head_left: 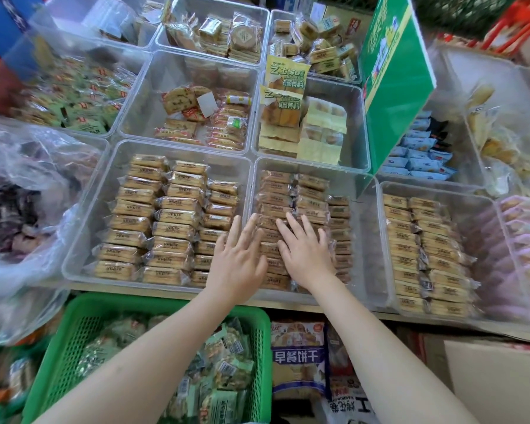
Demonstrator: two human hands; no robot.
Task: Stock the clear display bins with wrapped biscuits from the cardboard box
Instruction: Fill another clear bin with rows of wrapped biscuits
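Pressing flat: right hand (303, 249) open-fingered on wrapped biscuits (276, 206), gripping nothing | left hand (237, 258) open alongside, at bin (361, 240) wall | packets' long axes crosswise to fingers

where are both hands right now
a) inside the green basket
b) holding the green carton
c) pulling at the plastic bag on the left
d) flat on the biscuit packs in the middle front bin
d: the left hand and the right hand lie with straight fingers on the rows of wrapped biscuits in the middle front bin, gripping nothing.
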